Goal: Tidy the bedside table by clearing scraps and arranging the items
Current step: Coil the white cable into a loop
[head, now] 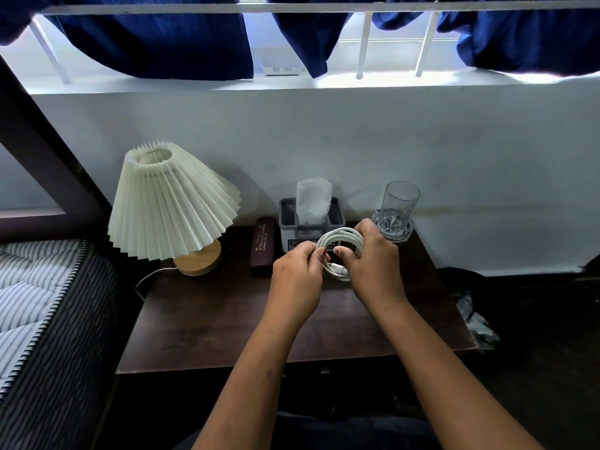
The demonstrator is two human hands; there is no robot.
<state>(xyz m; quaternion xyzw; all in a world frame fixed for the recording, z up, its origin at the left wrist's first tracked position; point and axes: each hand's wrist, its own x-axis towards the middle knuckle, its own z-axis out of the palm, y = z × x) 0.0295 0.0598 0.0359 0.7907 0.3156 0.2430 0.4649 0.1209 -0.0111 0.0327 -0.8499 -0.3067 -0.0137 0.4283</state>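
Both hands [334, 271] grip coiled white cable [341, 243] above dark table [211, 319].

Dark wood bedside table [227, 326], front half bare. Everything sits along the back edge by the wall. Far left: lamp [172, 203] with pleated white shade on a round wooden base, its white cord [146, 280] trailing off the table's left edge. Next right: dark glasses case [263, 245], lying flat, long side running front to back. Then a grey tissue box [311, 222] (tissue sticking up). Far right corner: clear glass [397, 209], upright, on a glass coaster.
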